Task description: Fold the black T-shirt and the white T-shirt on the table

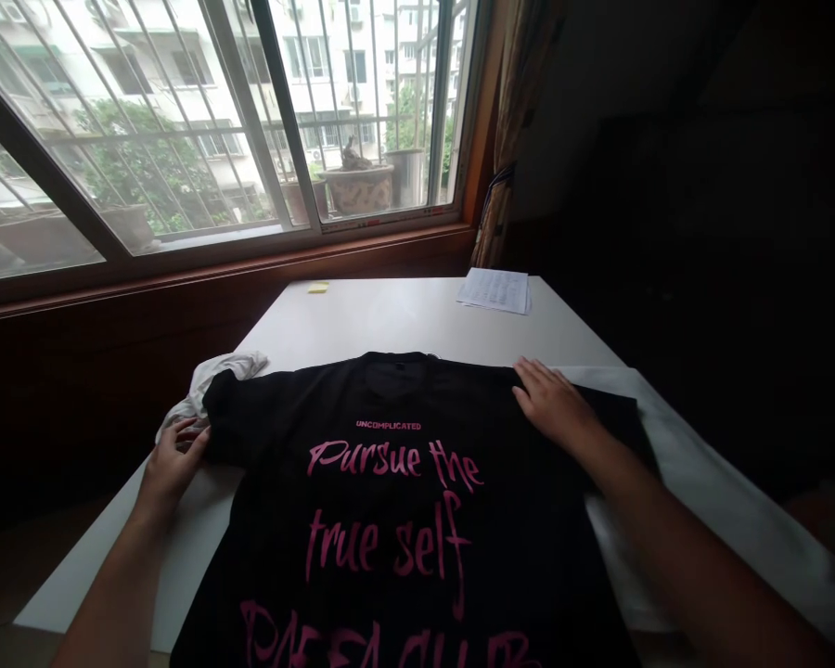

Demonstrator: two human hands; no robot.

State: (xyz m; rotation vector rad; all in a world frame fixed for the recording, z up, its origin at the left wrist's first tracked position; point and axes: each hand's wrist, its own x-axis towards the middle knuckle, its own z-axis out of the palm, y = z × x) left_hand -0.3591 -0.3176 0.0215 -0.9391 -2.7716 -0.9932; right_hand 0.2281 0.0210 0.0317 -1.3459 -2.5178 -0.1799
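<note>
A black T-shirt (396,482) with pink lettering lies spread front side up on a white table (390,315), its collar toward the window. At the end of the sleeve on the left, my left hand (173,461) has its fingers curled at the sleeve's edge, thumb and fingers closing on the black cloth. My right hand (551,397) rests flat near the shoulder on the right, fingers stretched out over the fabric. The sleeve on that side lies flat beyond my wrist, partly covered by my forearm.
Crumpled white cloth (212,376) lies beside the left sleeve. More white fabric (710,482) stretches along the table's right side. Papers (495,289) and a yellow note (318,288) sit at the far edge, below a barred window (306,121) and a curtain (501,176).
</note>
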